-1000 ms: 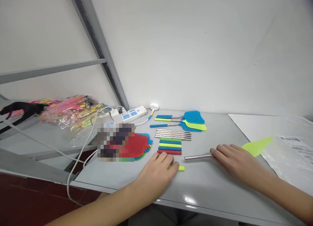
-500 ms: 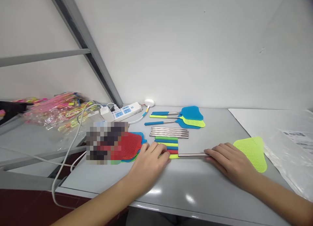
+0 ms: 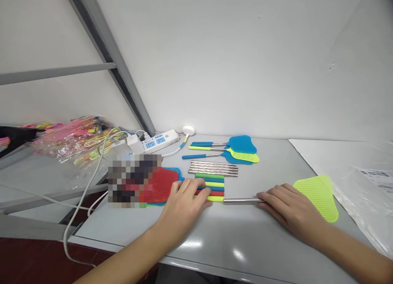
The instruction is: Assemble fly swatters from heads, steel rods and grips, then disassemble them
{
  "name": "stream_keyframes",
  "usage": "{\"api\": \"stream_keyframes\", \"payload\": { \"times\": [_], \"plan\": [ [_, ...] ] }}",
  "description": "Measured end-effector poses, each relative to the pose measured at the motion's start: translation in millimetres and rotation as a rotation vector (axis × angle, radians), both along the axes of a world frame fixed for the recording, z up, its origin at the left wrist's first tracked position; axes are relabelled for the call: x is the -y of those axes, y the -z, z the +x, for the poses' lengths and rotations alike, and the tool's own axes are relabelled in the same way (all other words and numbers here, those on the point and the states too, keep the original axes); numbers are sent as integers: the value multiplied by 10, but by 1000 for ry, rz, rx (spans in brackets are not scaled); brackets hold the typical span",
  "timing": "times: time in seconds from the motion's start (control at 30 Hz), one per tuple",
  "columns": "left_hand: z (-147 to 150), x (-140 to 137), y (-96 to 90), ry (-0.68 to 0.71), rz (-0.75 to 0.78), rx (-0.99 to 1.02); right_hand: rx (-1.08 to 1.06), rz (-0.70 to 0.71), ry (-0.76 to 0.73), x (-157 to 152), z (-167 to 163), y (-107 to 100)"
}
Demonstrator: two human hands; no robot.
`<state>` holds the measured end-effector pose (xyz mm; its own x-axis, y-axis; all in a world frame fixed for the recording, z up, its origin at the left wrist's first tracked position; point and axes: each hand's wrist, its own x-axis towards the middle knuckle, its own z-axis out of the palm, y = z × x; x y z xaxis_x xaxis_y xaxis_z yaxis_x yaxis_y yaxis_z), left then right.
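A fly swatter lies across the table in front of me, its yellow-green mesh head (image 3: 319, 196) to the right. My right hand (image 3: 291, 206) is closed round its neck, where the metal rod (image 3: 242, 201) meets the head; the fingers hide that joint. At the other end, my left hand (image 3: 183, 202) has its fingers closed on the yellow grip (image 3: 216, 198), which butts against the rod. Loose coloured grips (image 3: 215, 184) in green, blue, yellow and red lie side by side just behind it. Behind those is a row of metal rods (image 3: 213, 168).
Whole swatters with blue heads (image 3: 242, 144) and a yellow one lie at the back. Red and blue swatter heads (image 3: 162, 183) are stacked left, beside a blurred patch. A power strip (image 3: 161, 140) with white cables, bagged goods (image 3: 80, 136) and plastic sheeting (image 3: 362, 177) flank the table.
My left fingers have slid slightly left, baring more of the yellow grip. My right hand keeps its hold on the swatter's neck. The view has shifted slightly.
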<state>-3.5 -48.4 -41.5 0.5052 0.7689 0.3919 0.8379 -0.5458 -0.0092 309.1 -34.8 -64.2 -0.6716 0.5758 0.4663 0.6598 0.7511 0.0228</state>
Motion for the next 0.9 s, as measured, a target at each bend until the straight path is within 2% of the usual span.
{"api": "stream_keyframes", "payload": {
  "times": [0.47, 0.73, 0.8, 0.9],
  "plan": [
    [21, 14, 15, -45, 1, 19, 12, 42, -65, 8, 14, 22],
    [60, 110, -16, -46, 32, -33, 130, 78, -116, 0, 27, 49],
    [77, 181, -56, -10, 17, -21, 174, 110, -133, -1, 38, 33],
    [155, 352, -141, 145, -15, -14, 238, 167, -186, 54, 9, -95]
  ]
}}
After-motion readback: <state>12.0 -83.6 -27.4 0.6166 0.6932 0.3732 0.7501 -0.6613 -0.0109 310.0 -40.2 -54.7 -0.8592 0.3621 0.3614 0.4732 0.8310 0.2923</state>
